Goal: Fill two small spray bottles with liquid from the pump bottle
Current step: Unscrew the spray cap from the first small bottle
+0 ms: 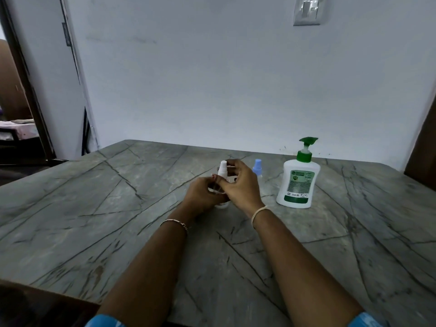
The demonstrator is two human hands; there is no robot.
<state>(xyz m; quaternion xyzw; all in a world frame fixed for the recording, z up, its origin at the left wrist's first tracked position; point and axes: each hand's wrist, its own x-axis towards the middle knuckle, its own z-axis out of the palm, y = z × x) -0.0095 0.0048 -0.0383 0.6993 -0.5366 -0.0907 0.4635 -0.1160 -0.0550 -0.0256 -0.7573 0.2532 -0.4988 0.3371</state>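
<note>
A small clear spray bottle with a white sprayer top (222,169) stands on the grey stone table (118,208) at centre. My left hand (203,197) wraps its clear body, and my right hand (240,185) grips its white top from the right. Most of the bottle's body is hidden by my fingers. A second small spray bottle with a pale blue top (257,166) stands just behind my right hand, partly hidden. To the right stands the white pump bottle (297,182) with a green pump head and green label, upright and untouched.
A white wall rises directly behind the table's far edge. A light switch (308,10) sits high on the wall. An open doorway (21,102) lies at the far left, and a dark wooden edge shows at the far right.
</note>
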